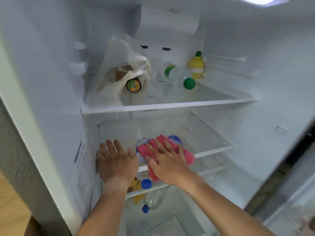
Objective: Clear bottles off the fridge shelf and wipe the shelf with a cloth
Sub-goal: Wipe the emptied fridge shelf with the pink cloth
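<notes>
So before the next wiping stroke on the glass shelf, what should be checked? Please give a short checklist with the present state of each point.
1. Pink cloth lies flat under the right hand: ok.
2. Left hand rests open at the left end of the clear glass shelf: ok.
3. Shelf surface right of the cloth is free of bottles: ok.
4. Whether the blue-and-white object beside the cloth sits on this shelf or below the glass: cannot tell.
5. Clear bottles with blue caps lie on lower levels, out of the way: ok.
6. Shelf already clean: cannot tell.

The right hand [167, 159] presses a pink cloth [187, 155] flat on the glass shelf [213, 142]; left hand [115, 160] rests beside it.
</notes>
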